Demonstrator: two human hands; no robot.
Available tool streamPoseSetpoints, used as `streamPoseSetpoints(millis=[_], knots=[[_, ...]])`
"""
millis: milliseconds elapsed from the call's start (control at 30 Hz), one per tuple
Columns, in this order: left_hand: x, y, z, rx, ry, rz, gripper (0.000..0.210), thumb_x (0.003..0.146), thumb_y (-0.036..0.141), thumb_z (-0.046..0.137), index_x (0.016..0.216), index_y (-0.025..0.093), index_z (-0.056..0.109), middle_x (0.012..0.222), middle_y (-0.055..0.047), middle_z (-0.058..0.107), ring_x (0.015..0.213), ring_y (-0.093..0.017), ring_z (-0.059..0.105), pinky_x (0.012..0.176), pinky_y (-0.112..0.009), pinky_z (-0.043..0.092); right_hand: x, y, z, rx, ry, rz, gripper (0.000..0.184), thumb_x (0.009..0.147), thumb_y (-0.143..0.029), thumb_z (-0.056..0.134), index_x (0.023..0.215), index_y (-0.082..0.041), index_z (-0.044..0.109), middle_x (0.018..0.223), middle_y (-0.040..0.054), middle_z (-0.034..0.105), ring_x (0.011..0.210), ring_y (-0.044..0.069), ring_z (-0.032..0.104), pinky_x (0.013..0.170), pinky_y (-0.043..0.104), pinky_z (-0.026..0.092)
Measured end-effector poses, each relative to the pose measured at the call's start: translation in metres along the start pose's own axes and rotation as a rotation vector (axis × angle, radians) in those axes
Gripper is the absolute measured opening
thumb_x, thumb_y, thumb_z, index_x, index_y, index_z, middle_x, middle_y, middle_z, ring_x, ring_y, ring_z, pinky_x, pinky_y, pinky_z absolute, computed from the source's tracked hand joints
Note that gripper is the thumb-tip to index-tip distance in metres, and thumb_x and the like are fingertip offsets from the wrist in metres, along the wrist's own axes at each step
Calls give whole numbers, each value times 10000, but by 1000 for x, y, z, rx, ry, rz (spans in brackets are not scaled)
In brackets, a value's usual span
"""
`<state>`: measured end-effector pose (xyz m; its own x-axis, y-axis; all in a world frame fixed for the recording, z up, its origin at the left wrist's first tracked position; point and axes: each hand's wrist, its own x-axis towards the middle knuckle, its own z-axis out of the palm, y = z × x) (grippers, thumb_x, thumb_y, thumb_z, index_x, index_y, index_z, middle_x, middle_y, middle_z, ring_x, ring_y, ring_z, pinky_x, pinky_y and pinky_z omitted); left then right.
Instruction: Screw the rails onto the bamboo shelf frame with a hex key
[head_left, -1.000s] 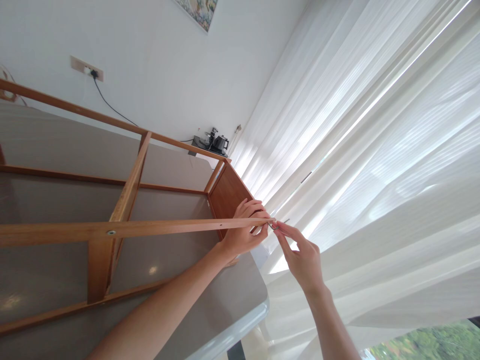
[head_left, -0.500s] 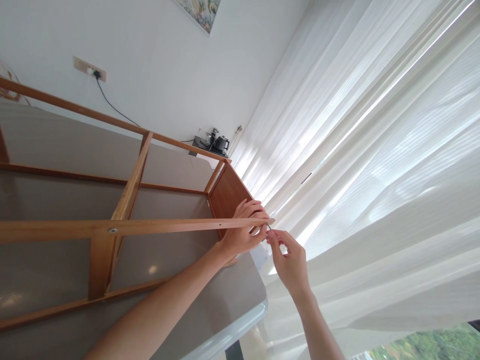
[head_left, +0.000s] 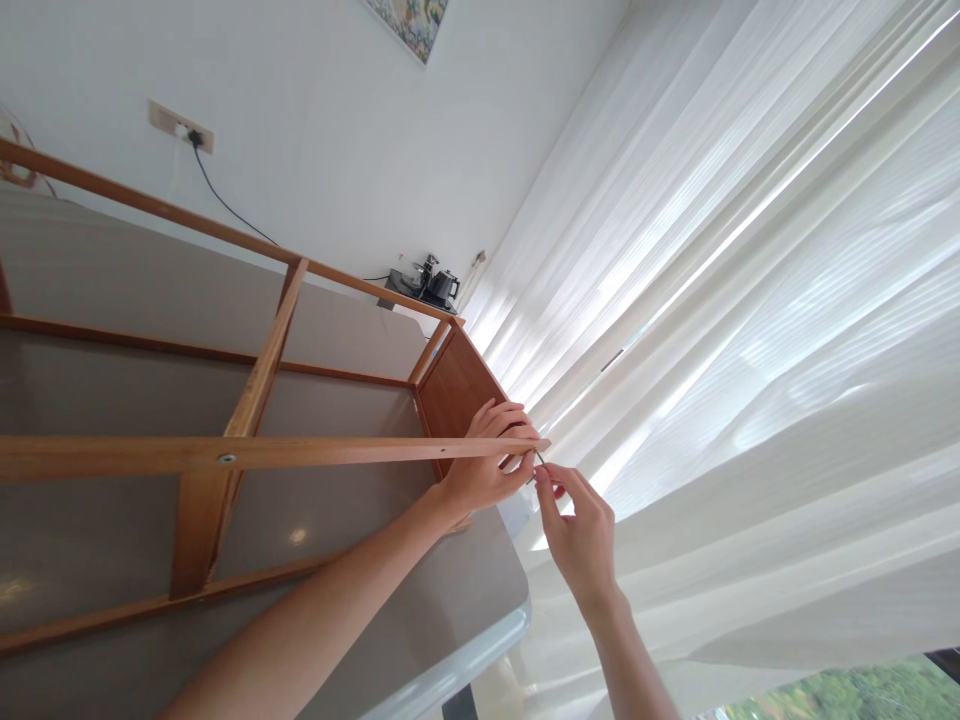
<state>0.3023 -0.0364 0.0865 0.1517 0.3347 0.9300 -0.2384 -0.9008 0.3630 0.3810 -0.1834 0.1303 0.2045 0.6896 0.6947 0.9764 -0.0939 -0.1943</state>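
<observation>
A wooden frame with rails and a cross divider lies across the grey tabletop. My left hand (head_left: 487,465) is wrapped round the right end of its nearest wooden rail (head_left: 337,453), close to the brown end panel (head_left: 466,378). Just to the right, my right hand (head_left: 579,520) pinches a thin, dark, bent hex key (head_left: 539,458) between thumb and fingers. The key reaches up to the rail's end beside my left thumb; its tip is hidden there. A round metal fastener (head_left: 226,458) shows in the rail at the divider.
The grey table (head_left: 480,570) has a rounded corner below my hands. White curtains (head_left: 750,400) hang close on the right. Behind the frame, a black kettle (head_left: 444,286) stands on a small dark stand by the wall. A cord runs from a wall socket (head_left: 181,127).
My right hand's fingers have shifted slightly around the hex key. My left hand stays on the rail, and the view has moved a little.
</observation>
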Motion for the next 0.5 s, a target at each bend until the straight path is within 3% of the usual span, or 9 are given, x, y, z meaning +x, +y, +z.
streamPoseSetpoints(millis=[233, 500], knots=[[0, 0, 0, 13, 0, -11, 205, 885, 166, 575, 1052, 265, 640, 1110, -35, 690, 1279, -236, 563, 1198, -530, 351, 1, 11, -3, -169, 22, -266, 142, 1029, -184, 523, 1090, -215, 647, 935, 61, 691, 823, 188, 644, 743, 312, 511], [1, 2, -1, 9, 8, 0, 196, 888, 157, 580, 1047, 260, 632, 1108, -29, 687, 1263, -219, 570, 1197, -511, 357, 6, 11, -9, -325, 9, -393, 163, 1022, -122, 518, 1130, -202, 610, 902, 55, 681, 771, 185, 614, 730, 329, 482]])
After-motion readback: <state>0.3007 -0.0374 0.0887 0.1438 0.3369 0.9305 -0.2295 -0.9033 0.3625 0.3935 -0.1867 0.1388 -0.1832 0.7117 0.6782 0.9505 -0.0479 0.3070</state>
